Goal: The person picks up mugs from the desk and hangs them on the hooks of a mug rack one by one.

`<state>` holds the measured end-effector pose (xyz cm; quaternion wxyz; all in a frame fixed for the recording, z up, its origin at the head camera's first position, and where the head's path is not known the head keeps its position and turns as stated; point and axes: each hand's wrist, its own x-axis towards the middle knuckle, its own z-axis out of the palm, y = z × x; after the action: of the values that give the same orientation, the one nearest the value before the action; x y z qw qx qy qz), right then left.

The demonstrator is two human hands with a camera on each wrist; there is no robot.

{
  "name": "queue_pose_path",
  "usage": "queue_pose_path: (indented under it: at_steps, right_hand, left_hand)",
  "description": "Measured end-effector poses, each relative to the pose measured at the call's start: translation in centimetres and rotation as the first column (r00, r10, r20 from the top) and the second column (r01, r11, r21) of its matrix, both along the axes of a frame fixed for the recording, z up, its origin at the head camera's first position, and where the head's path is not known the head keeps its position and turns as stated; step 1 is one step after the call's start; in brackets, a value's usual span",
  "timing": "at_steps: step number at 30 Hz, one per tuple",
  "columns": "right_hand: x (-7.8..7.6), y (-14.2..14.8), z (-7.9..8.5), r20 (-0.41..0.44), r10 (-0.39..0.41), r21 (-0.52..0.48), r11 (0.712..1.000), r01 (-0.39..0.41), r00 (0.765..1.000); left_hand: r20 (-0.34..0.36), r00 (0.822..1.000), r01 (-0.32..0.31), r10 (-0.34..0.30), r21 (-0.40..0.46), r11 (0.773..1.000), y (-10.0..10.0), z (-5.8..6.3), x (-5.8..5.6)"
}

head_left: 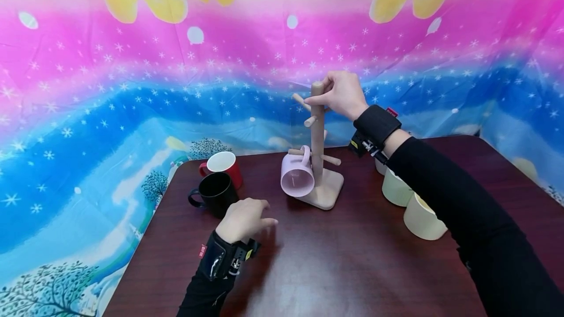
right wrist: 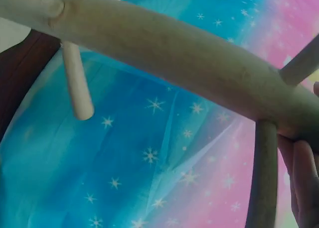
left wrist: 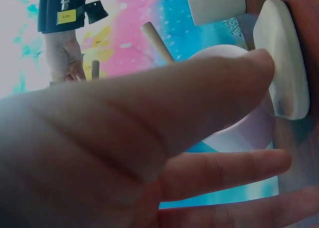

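Observation:
A wooden mug tree (head_left: pixel 317 131) with several pegs stands on the table. My right hand (head_left: pixel 345 94) pinches its post near the top, thumb in front and fingers behind; in the right wrist view fingers (right wrist: pixel 305 178) lie against the post beside a peg. From a lower peg hangs a lilac mug (head_left: pixel 297 175) by its handle, its mouth facing me. My left hand (head_left: pixel 245 220) is held over the table with fingers loosely extended and nothing in it. It overlaps the edge of a black mug (head_left: pixel 216 193) in the head view. The left wrist view shows its thumb (left wrist: pixel 214 91) in front of the lilac mug.
Behind the black mug is a red mug (head_left: pixel 223 163) with a white inside. On the right, a pale green mug (head_left: pixel 395 189) and a cream mug (head_left: pixel 424 219) stand partly under my right forearm, with another light mug behind. A printed cloth (head_left: pixel 246 87) backs the table (head_left: pixel 335 263).

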<state>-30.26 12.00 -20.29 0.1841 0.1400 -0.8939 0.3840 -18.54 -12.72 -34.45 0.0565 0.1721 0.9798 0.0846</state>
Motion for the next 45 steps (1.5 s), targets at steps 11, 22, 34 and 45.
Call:
queue_pose_path:
  at_steps: [11,22,34,45]
  right_hand:
    - [0.5,-0.8,0.1,-0.123,-0.096,0.106,0.988,0.109,0.988]
    - [1.4,-1.4,-0.2,-0.131,-0.143,0.075,0.985,0.153,0.981]
    - [3.0,0.0,0.3,-0.015,-0.074,0.022,0.997,0.074,0.997]
    - [11.1,4.9,-5.8,-0.159,-0.198,-0.344,0.929,0.134,0.967]
  left_hand:
    - [-0.016,1.000,0.009,-0.009,-0.004,1.000,0.2,-0.1,0.0]
    - [-0.019,1.000,0.016,-0.017,-0.005,1.000,0.5,0.0,0.1]
    - [-0.017,1.000,0.014,-0.014,-0.014,1.000,0.7,0.2,0.1]
    - [0.000,1.000,-0.004,0.004,-0.018,1.000,0.4,0.0,0.1]
